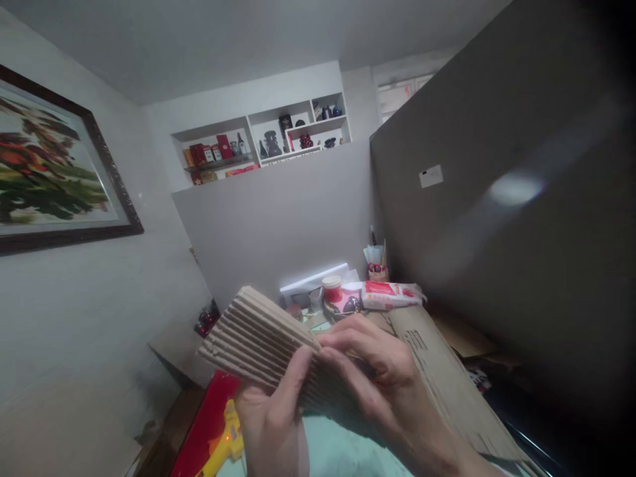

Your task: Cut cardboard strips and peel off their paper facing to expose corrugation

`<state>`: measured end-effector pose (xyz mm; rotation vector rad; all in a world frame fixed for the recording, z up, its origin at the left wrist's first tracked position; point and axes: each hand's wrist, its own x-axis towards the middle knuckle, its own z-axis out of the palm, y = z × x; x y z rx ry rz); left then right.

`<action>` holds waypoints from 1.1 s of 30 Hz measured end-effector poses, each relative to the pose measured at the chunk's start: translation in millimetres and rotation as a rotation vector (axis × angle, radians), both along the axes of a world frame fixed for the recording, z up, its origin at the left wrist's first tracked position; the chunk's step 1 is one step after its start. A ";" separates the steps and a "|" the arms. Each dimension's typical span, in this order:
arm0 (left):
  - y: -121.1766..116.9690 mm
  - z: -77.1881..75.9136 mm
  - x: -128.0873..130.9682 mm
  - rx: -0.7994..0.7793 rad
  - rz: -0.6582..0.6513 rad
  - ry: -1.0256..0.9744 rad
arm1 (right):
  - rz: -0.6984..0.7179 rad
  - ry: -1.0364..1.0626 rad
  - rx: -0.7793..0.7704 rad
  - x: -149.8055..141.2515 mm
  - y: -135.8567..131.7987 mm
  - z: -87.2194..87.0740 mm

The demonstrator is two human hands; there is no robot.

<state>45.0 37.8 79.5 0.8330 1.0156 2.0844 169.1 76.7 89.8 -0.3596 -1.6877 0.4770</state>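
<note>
A stack of several cut cardboard strips (pixel 248 338) is held up in front of me, its edges fanned toward the left. My left hand (pixel 273 414) grips the stack from below, thumb pressed against its face. From the right, my right hand (pixel 382 384) closes its fingers over the stack's top edge and right end. A long flat cardboard sheet (pixel 447 377) lies behind the right hand, running toward the lower right.
A yellow glue gun (pixel 223 444) rests on a red sheet (pixel 206 424) at lower left. A red-lidded jar (pixel 332 288), a white and red packet (pixel 390 295) and small clutter sit further back. A large dark panel (pixel 521 218) stands at right. Wall shelves (pixel 263 142) and a framed picture (pixel 54 162) hang behind.
</note>
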 end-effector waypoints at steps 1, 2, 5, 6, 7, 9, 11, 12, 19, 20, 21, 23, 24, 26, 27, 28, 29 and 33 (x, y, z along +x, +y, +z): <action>-0.1 -1.2 -0.5 0.002 0.016 0.003 | -0.003 0.015 0.013 -0.7 -0.5 -0.2; -0.2 -1.8 -0.9 0.011 0.031 0.001 | -0.013 0.024 0.037 -1.3 -0.8 -0.5; -0.6 0.2 -1.3 0.022 0.043 -0.020 | -0.069 0.005 0.162 -2.1 -0.7 -1.6; -0.7 1.7 -1.2 0.024 0.043 -0.031 | -0.092 -0.017 0.217 -2.0 -0.3 -1.8; -0.6 3.3 -1.2 0.027 0.041 -0.041 | -0.115 -0.040 0.274 -1.7 0.1 -1.7; -0.1 5.5 -1.4 0.042 0.013 -0.067 | -0.154 -0.084 0.376 -1.2 0.7 -1.1; 0.8 5.6 -2.3 0.050 -0.025 -0.100 | -0.185 -0.108 0.441 -1.4 1.0 -0.3; 1.3 4.9 -3.0 0.051 -0.042 -0.118 | -0.205 -0.114 0.456 -1.8 1.1 0.0; 1.1 6.4 -11.5 -0.022 -0.117 -0.162 | -0.234 -0.114 0.443 2.0 4.8 0.5; 0.2 8.9 -12.7 -0.032 -0.131 -0.163 | -0.195 -0.113 0.436 4.6 5.8 1.9; -0.9 11.7 -13.8 -0.040 -0.147 -0.154 | -0.152 -0.113 0.430 7.4 6.8 3.6; -3.1 16.9 -15.6 -0.043 -0.181 -0.115 | -0.066 -0.150 0.421 13.1 8.1 7.5; -4.0 19.0 -16.4 -0.044 -0.195 -0.087 | -0.035 -0.188 0.419 15.5 8.6 9.5; -5.2 22.0 -18.1 -0.053 -0.201 -0.028 | 0.011 -0.272 0.414 18.9 9.1 12.5; -5.5 23.0 -18.9 -0.062 -0.192 -0.008 | 0.029 -0.301 0.414 19.8 9.2 13.4; -5.5 23.7 -19.7 -0.075 -0.179 0.003 | 0.042 -0.321 0.415 20.3 9.3 14.0; -5.5 24.3 -20.4 -0.088 -0.170 0.015 | 0.050 -0.330 0.415 20.6 9.2 14.3; -6.1 25.7 -22.2 -0.120 -0.162 0.064 | 0.057 -0.398 0.400 20.9 7.2 14.9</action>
